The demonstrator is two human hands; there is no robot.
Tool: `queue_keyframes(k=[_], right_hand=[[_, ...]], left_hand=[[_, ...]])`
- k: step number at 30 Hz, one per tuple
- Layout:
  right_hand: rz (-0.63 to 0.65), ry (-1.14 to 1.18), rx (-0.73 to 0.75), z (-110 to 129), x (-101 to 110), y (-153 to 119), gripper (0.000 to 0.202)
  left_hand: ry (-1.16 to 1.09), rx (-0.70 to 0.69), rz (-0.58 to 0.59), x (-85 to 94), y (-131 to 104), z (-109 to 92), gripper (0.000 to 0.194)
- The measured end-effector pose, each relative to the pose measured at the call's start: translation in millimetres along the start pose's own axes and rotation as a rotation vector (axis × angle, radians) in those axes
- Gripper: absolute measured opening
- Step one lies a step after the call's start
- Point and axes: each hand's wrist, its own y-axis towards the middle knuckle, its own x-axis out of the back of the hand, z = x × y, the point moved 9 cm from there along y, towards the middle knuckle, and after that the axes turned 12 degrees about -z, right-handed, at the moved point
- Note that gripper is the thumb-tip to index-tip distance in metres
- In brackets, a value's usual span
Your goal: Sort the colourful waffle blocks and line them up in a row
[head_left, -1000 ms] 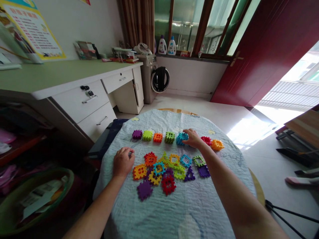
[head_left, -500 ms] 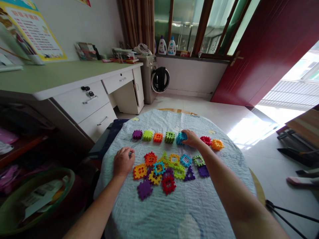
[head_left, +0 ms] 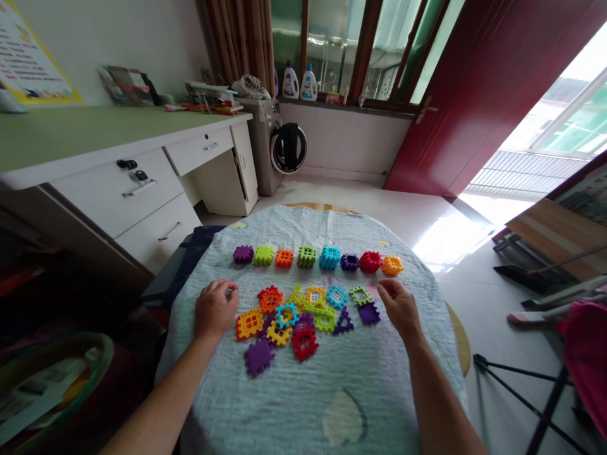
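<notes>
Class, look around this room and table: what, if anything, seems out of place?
The washing machine door hangs open with something dark draped over it, which looks untidy. The loose toy pieces lie jumbled, without visible damage.

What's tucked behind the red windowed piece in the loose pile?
Behind the red piece, part of a purple piece shows at its far edge. The rest is covered, so its full shape can't be seen.
</notes>
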Motion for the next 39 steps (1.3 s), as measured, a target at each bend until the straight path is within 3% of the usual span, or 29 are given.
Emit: queue_keyframes(k=[6,10,23,39], right_hand=[[-0.009,-0.04,-0.028,-26.5,-7.9,-26.7,0.035],[-0.018,-0.05,0.019,-22.3,-9.1,-28.7,0.035],[0.127,-0.06,0.138,-13.2,-18.7,-30.9,0.027],[0.128,-0.038,0.034,-29.5,-19.9,-30.6,0.033]], left_hand=[[0.002,0.005,-0.004,0.7,0.3,-1.2,0.018],[0.01,0.011,0.004,0.4,0.1,-1.3,0.018],[0.008,0.045,0.02,3.2,0.7,-4.3,0.017],[0.003,0.043,0.009,3.9,1.1,-3.6,0.016]])
